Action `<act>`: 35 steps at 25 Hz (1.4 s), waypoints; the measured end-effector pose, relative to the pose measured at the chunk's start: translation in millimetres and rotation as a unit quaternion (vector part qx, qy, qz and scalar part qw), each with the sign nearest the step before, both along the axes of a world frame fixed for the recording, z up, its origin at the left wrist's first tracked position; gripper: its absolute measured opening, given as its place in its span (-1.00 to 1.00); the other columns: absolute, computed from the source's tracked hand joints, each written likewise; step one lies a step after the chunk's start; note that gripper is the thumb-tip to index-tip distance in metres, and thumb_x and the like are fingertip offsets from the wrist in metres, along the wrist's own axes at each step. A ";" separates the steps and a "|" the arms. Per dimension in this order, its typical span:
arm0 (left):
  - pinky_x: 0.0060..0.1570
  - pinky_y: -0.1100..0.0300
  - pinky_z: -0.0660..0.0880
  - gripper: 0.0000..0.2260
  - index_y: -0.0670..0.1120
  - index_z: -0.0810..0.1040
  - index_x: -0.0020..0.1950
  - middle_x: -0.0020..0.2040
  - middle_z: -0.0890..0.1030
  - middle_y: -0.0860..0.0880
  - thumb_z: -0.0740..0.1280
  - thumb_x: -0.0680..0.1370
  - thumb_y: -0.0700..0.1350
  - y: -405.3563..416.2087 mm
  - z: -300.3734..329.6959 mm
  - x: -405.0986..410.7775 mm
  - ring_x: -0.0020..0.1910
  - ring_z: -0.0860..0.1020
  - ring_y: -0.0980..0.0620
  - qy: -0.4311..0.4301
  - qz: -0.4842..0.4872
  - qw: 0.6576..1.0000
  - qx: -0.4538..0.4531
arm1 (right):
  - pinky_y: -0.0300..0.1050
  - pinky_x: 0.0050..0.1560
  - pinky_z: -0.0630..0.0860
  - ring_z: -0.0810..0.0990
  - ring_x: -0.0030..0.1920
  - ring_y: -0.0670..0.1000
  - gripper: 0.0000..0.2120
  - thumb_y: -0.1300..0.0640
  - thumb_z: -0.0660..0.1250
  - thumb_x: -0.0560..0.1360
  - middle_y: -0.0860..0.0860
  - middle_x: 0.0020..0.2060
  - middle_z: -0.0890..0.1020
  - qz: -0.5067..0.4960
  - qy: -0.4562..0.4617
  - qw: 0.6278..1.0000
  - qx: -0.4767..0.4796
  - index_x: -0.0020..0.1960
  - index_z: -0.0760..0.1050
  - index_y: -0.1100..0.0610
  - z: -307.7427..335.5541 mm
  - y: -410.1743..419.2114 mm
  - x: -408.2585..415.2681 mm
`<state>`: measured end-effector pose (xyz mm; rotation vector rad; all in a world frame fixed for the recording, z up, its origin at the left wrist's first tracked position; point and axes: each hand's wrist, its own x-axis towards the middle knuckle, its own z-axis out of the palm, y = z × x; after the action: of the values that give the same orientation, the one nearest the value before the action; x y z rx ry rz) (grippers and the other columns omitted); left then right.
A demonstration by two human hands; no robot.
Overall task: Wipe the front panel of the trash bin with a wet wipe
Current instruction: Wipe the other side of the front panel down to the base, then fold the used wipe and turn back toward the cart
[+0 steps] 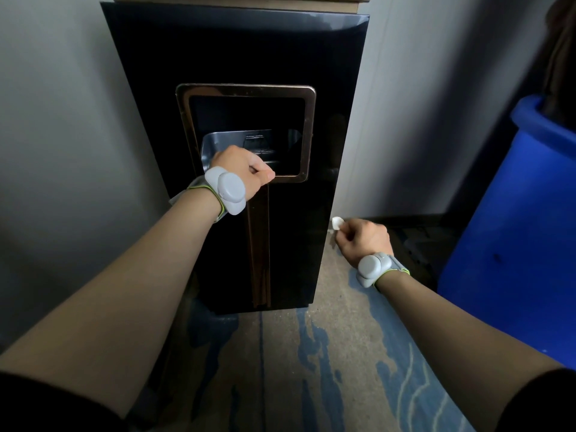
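Nearest us, our right hand [363, 241] hangs beside the lower right edge of the trash bin [218, 57], its grip pinching a small crumpled wet wipe [337, 222] just off the panel. Farther in, our left hand [241, 169] is curled at the bottom of the bronze-framed opening [307, 132] in the glossy black front panel [299, 229]; we cannot tell whether it holds anything. A blue bin [514, 229] stands to the right.

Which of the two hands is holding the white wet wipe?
The right hand pinches the small white wet wipe, beside the glossy black trash bin. The left hand grips the bin's opening frame instead.
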<state>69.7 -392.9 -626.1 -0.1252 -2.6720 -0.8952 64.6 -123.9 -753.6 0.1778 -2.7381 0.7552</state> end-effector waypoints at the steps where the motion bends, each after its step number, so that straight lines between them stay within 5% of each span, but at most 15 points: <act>1: -0.13 0.33 0.48 -0.92 0.05 0.72 -0.09 -0.15 0.71 0.11 0.43 0.50 -0.02 0.0 0.7 1.0 -0.12 0.64 0.13 0.003 0.004 1.000 0.003 | -0.09 -0.21 0.49 0.58 -0.24 0.15 -0.78 -0.01 0.35 0.51 -0.06 -0.38 0.57 0.015 0.017 1.000 -0.003 -0.28 0.44 0.01 7.9 -1.9 1.6; 4: -0.23 0.42 0.42 -0.92 0.06 0.73 -0.13 -0.16 0.71 0.11 0.42 0.50 -0.05 1.8 -0.9 6.6 -0.15 0.63 0.15 0.021 0.017 1.000 0.008 | -0.08 -0.18 0.57 0.62 -0.27 0.05 -0.80 -0.03 0.37 0.52 -0.08 -0.35 0.63 0.061 0.074 0.994 -0.042 -0.21 0.55 0.06 31.5 -12.5 7.2; 11: -0.07 0.51 0.47 -0.87 0.05 0.71 0.03 -0.07 0.67 0.16 0.43 0.52 -0.03 3.6 1.9 23.1 -0.11 0.61 0.26 0.113 -0.035 0.990 0.071 | -0.26 -0.14 0.50 0.59 -0.23 -0.08 -0.95 0.04 0.44 0.53 -0.09 -0.23 0.65 0.168 0.136 0.952 -0.214 -0.08 0.68 -0.05 91.0 -55.3 23.6; 17: 0.09 0.19 0.57 -0.86 0.10 0.68 0.09 0.01 0.70 0.18 0.35 0.59 -0.03 6.7 14.5 36.9 0.04 0.64 0.20 0.061 -0.158 0.969 0.180 | -0.12 -0.12 0.55 0.60 -0.26 0.02 -0.92 0.14 0.45 0.53 0.08 -0.22 0.70 0.230 0.043 0.913 -0.333 -0.09 0.71 0.12 114.3 -66.9 28.2; 23: 0.01 0.09 0.63 -0.94 0.05 0.69 -0.04 -0.13 0.71 0.10 0.42 0.55 -0.07 8.4 15.2 33.2 -0.10 0.67 0.12 0.062 -0.147 0.963 0.216 | -0.22 -0.21 0.54 0.59 -0.31 -0.11 -0.93 0.10 0.47 0.53 0.03 -0.29 0.71 0.219 0.023 0.915 -0.338 -0.13 0.71 0.05 117.8 -68.0 28.8; 29: -0.11 0.19 0.64 -0.95 0.06 0.64 -0.10 -0.20 0.70 0.11 0.41 0.55 -0.07 10.7 13.2 30.5 -0.18 0.68 0.13 0.063 -0.141 0.964 0.215 | -0.09 -0.16 0.57 0.59 -0.27 -0.03 -0.89 0.11 0.43 0.56 0.16 -0.24 0.70 0.184 0.027 0.907 -0.379 -0.11 0.70 0.09 124.2 -63.3 25.9; 35: -0.14 0.14 0.66 -0.95 0.03 0.65 -0.08 -0.21 0.70 0.06 0.40 0.55 -0.05 7.3 12.6 31.0 -0.20 0.69 0.11 0.041 -0.117 0.971 0.203 | 0.02 -0.02 0.59 0.65 -0.14 0.12 -0.82 -0.03 0.44 0.52 0.07 -0.17 0.69 0.237 -0.018 0.923 -0.303 -0.15 0.69 0.05 131.3 -59.4 26.2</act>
<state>100.7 -385.6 -613.5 -0.3782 -2.3723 -1.4559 90.7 -183.3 -622.2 0.6978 -2.3595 1.7000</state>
